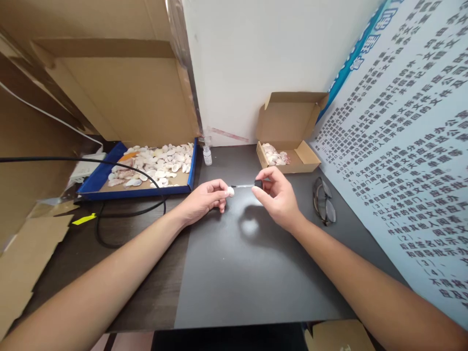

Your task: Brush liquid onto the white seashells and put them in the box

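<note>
My left hand (pixel 205 197) hovers just above the dark mat (pixel 241 263) and pinches a small white shell (pixel 230 191) between thumb and fingers. My right hand (pixel 277 195) holds a thin brush (pixel 244 186) by its black cap (pixel 258 184), the tip touching the shell. A small clear bottle (pixel 207 155) stands uncapped behind the hands. A blue tray (pixel 109 178) at the left holds several pale shells (pixel 157 163). A small open cardboard box (pixel 288 146) at the back right holds more shells.
Folded glasses (pixel 323 200) lie to the right on the mat. A black cable (pixel 120 209) loops across the table at left. Large cardboard flaps (pixel 120 92) stand behind the tray. A printed poster (pixel 398 161) leans along the right side.
</note>
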`<action>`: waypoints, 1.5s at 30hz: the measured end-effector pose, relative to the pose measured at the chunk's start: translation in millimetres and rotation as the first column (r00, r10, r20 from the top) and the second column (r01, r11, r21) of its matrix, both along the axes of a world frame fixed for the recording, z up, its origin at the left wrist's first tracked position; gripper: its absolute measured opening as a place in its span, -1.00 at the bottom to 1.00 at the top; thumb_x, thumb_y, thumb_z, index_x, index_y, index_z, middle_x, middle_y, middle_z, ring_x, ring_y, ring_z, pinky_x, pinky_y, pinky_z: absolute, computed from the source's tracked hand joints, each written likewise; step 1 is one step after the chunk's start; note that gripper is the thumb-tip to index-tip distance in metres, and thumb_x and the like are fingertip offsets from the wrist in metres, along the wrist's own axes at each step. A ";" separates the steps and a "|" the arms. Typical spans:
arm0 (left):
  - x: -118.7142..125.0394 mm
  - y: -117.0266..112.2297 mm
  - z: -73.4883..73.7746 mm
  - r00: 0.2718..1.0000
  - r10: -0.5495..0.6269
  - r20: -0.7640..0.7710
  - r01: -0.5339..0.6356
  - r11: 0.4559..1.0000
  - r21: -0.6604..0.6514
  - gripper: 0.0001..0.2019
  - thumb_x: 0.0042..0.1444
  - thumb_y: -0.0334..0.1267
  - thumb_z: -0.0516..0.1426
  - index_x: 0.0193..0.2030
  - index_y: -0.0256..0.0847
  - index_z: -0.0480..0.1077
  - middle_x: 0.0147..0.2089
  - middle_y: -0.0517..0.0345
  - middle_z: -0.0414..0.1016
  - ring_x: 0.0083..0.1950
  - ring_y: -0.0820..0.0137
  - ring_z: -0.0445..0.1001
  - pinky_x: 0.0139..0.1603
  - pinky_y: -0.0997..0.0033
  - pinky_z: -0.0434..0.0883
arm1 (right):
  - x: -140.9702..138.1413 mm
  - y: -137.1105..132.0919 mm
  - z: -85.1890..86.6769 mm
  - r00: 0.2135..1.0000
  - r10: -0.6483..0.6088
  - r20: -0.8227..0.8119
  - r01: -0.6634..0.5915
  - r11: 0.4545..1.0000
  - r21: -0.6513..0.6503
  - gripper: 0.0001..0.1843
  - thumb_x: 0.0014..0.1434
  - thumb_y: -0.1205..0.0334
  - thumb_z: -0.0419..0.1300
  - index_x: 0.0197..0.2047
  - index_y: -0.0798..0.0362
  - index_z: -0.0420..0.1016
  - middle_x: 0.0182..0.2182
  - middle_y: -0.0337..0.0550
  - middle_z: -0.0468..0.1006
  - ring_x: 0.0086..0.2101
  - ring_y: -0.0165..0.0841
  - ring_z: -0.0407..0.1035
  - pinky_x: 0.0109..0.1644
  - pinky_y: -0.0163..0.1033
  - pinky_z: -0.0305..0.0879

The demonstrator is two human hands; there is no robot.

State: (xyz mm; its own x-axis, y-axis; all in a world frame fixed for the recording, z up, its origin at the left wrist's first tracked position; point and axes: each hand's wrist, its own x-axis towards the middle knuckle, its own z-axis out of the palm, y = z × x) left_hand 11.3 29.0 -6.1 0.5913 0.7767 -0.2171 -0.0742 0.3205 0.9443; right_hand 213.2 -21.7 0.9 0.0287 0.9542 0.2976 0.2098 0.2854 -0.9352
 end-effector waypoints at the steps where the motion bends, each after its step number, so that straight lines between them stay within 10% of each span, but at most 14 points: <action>1: -0.1 0.1 -0.1 1.000 0.000 -0.002 0.000 1.000 0.002 -0.68 -0.04 -0.16 0.35 -0.33 -0.28 0.34 -0.47 0.30 0.33 -0.50 0.58 0.32 -0.45 0.51 0.38 | 0.3 0.0 -0.1 1.000 0.012 0.013 -0.012 1.000 -0.005 -0.77 0.07 0.20 0.24 -0.24 0.04 0.27 -0.48 -0.33 0.28 -0.54 -0.52 0.19 -0.46 -0.34 0.14; 18: 0.5 1.4 -1.2 0.999 -0.029 -0.040 0.031 0.999 0.034 -0.66 -0.07 -0.11 0.36 -0.31 -0.30 0.39 -0.48 0.29 0.32 -0.50 0.58 0.31 -0.46 0.51 0.39 | 4.4 3.2 1.0 0.997 -0.045 0.057 0.047 0.999 -0.022 -0.78 0.09 0.16 0.28 -0.24 0.07 0.37 -0.50 -0.32 0.27 -0.54 -0.51 0.15 -0.44 -0.32 0.11; 30: -1.7 1.8 -5.4 0.997 -0.049 -0.054 0.052 0.997 0.056 -0.70 0.01 -0.12 0.31 -0.29 -0.26 0.36 -0.51 0.29 0.33 -0.49 0.56 0.33 -0.44 0.53 0.37 | 4.6 9.4 -2.9 0.953 0.022 -0.302 -0.072 0.986 -0.154 -0.74 0.11 0.10 0.23 -0.20 0.05 0.33 -0.59 -0.41 0.23 -0.64 -0.54 0.12 -0.52 -0.33 0.04; 45: -3.5 3.2 -9.4 0.990 -0.090 -0.109 0.104 0.987 0.126 -0.73 0.09 -0.11 0.27 -0.28 -0.24 0.34 -0.54 0.31 0.33 -0.49 0.54 0.32 -0.40 0.52 0.31 | 1.6 10.0 -1.8 0.933 -0.020 -0.358 -0.094 0.949 -0.299 -0.68 0.01 0.10 0.29 -0.24 0.06 0.33 -0.61 -0.43 0.21 -0.63 -0.56 0.09 -0.53 -0.36 -0.03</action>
State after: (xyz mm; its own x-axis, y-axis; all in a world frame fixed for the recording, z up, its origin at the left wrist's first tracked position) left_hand 7.8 32.2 -15.5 0.6449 0.7426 -0.1808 0.0508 0.1944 0.9796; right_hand 214.7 -11.7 -1.0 0.0398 0.9987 -0.0329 -0.1551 -0.0263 -0.9876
